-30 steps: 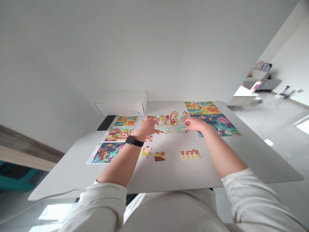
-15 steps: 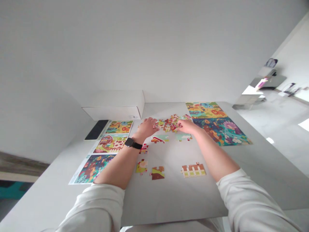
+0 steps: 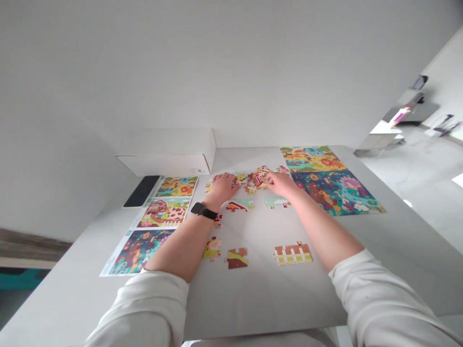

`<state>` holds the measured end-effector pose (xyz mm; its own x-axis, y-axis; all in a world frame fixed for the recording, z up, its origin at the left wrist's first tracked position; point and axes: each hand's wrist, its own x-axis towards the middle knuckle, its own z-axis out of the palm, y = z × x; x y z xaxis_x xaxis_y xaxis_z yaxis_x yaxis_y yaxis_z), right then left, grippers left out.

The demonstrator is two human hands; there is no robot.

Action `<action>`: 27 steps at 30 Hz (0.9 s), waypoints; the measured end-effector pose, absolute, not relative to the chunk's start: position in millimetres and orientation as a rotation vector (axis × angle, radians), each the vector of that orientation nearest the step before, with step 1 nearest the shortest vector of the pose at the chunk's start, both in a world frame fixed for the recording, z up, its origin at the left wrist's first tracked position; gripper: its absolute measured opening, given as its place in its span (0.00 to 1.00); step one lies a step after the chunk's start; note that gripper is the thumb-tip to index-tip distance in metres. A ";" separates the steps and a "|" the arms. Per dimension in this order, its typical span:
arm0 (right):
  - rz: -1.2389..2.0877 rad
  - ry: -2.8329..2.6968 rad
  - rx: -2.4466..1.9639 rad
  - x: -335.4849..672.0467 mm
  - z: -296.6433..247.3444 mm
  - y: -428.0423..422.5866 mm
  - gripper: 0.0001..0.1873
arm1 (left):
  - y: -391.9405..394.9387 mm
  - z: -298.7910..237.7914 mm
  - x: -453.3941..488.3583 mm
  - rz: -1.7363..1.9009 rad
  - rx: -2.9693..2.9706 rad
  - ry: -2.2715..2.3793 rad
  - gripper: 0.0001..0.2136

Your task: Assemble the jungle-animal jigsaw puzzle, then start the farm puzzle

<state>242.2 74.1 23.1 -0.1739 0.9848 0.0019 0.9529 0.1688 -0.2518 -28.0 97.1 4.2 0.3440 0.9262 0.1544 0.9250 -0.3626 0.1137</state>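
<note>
Both my hands reach into a heap of loose puzzle pieces (image 3: 255, 177) at the far middle of the white table (image 3: 260, 294). My left hand (image 3: 224, 185), with a black watch (image 3: 203, 210) on its wrist, lies flat on the heap's left edge with its fingers spread. My right hand (image 3: 279, 183) rests on the heap's right side, fingers curled down among the pieces; what it holds is hidden. Joined bits lie nearer me: a red barn piece (image 3: 240, 205), a pale blue piece (image 3: 275, 202), a fence strip (image 3: 292, 253), a brown piece (image 3: 237, 258) and a yellow-green piece (image 3: 212, 248).
Two finished puzzles (image 3: 327, 179) lie at the right of the table. A printed sheet with three pictures (image 3: 156, 216) lies at the left, a black phone (image 3: 142, 191) beside it and a white box (image 3: 170, 153) behind. A wall stands past the table's far edge.
The camera has tilted down, so the table fills more of the view. Both hands have moved from the near pale blue pieces further back into the heap of loose pieces.
</note>
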 end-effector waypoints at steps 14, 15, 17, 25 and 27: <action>0.504 -2.350 -2.308 308.4 57.8 72.6 0.06 | 115.0 47.2 -93.8 -0.023 2.499 1.730 0.28; 0.524 -2.384 -2.315 309.0 56.0 73.6 0.06 | 116.2 46.7 -97.5 -0.120 2.490 1.745 0.32; 0.533 -2.455 -2.309 308.1 52.5 75.4 0.06 | 119.1 43.1 -102.9 -0.280 2.449 1.783 0.38; 0.447 -2.401 -2.247 306.9 45.8 78.8 0.06 | 130.6 23.3 -109.5 -0.181 2.455 1.857 0.34; 0.439 -2.333 -2.221 307.6 41.8 79.5 0.07 | 131.5 19.3 -108.1 -0.105 2.492 1.850 0.30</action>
<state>307.6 79.5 41.8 -0.0632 0.9629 -0.2624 0.9924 0.0327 -0.1189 -108.1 131.5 19.3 0.2883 0.9546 -0.0758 0.9570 -0.2899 -0.0108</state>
